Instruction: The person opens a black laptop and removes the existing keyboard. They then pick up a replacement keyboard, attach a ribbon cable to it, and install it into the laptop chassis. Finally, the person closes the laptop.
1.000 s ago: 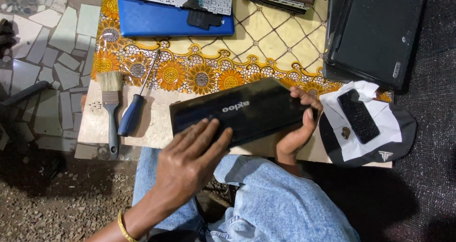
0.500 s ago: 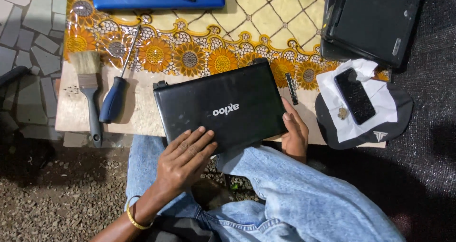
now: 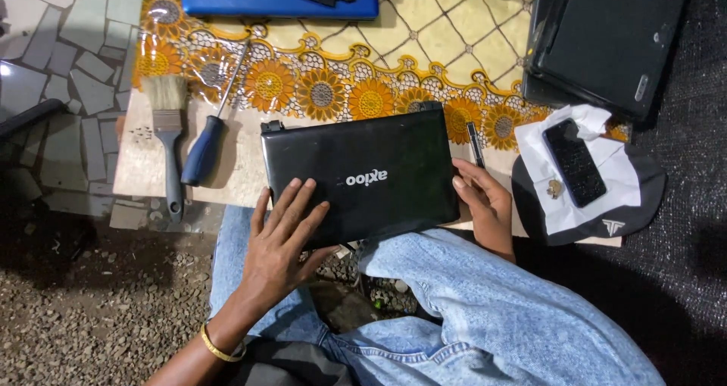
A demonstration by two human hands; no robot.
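A small black laptop (image 3: 360, 178), lid shut, is laid flat at the near edge of the worktop (image 3: 235, 178), partly over the flowered cloth (image 3: 326, 90). The left hand (image 3: 280, 246) is spread open, palm down, on the lid's near left corner. The right hand (image 3: 485, 204) is curled loosely against the laptop's right edge, fingers touching its side. A blue-handled screwdriver (image 3: 206, 143) and a paintbrush (image 3: 170, 136) are seen just left of the laptop. A black phone (image 3: 573, 161) is rested on white paper (image 3: 564, 196) over a dark cap (image 3: 628, 200) to the right. A larger black laptop (image 3: 606, 37) is placed beyond it.
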